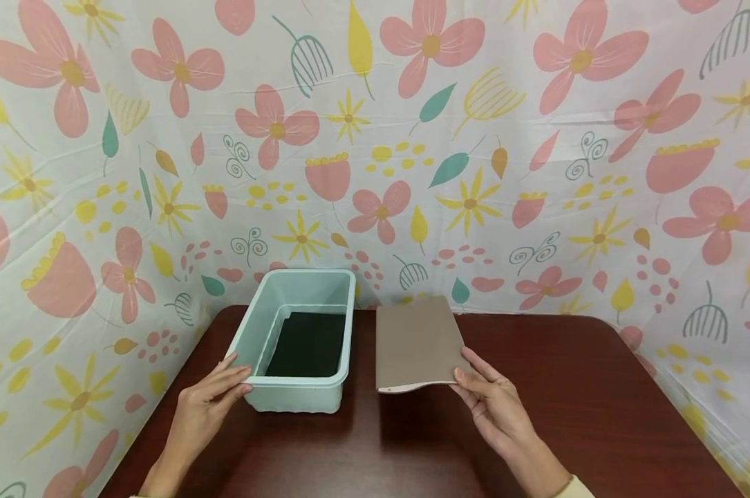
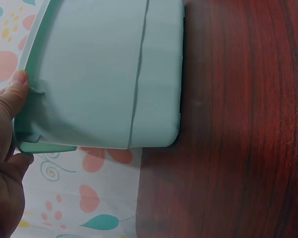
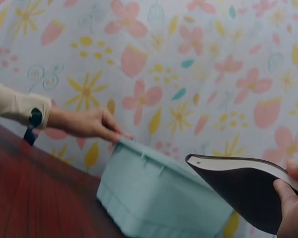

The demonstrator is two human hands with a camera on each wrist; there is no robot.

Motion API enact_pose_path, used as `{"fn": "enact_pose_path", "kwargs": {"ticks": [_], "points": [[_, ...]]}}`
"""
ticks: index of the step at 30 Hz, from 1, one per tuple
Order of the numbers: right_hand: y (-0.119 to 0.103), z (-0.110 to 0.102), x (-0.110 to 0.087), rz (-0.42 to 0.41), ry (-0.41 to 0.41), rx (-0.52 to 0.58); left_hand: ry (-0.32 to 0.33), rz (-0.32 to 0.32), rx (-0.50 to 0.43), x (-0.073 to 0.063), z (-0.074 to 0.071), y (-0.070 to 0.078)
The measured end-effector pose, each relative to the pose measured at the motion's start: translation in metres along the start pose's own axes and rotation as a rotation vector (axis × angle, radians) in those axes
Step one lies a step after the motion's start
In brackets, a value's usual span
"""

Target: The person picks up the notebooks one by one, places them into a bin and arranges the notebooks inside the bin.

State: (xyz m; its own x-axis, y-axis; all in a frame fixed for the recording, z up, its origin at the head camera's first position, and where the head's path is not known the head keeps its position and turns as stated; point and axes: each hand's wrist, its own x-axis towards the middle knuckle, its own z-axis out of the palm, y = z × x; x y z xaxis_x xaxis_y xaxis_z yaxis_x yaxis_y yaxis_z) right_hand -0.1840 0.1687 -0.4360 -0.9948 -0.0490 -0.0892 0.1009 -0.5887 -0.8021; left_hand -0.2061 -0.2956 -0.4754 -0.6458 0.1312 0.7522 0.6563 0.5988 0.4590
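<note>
A light teal plastic bin (image 1: 295,394) stands on the table's left side, with a flat black rectangular item (image 1: 306,344) lying on its floor. My left hand (image 1: 209,398) pinches the rim at the bin's near left corner; the left wrist view has the thumb on the outer wall (image 2: 89,74). My right hand (image 1: 495,408) holds a taupe-covered notebook (image 1: 417,342) by its right near corner, thumb on top. The notebook hangs above the table, right of the bin, its shadow below. Its white page edges and dark underside (image 3: 243,191) show in the right wrist view.
The dark red-brown wooden table (image 1: 567,394) has rounded far corners. A floral cloth (image 1: 505,166) hangs behind the table and along its left side, close to the bin's far end.
</note>
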Motion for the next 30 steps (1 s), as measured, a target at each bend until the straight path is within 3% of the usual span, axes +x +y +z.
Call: {"fn": "enact_pose_path", "kwargs": {"ticks": [14, 23, 30], "points": [[-0.026, 0.06, 0.014, 0.077, -0.011, 0.077, 0.014, 0.018, 0.002, 0.001, -0.001, 0.002], [-0.02, 0.1, 0.031, 0.104, -0.051, 0.08, 0.02, 0.04, 0.002, 0.002, 0.0, -0.001], [-0.007, 0.123, 0.04, 0.119, -0.107, 0.212, 0.03, 0.043, -0.005, 0.002, 0.001, -0.001]]}}
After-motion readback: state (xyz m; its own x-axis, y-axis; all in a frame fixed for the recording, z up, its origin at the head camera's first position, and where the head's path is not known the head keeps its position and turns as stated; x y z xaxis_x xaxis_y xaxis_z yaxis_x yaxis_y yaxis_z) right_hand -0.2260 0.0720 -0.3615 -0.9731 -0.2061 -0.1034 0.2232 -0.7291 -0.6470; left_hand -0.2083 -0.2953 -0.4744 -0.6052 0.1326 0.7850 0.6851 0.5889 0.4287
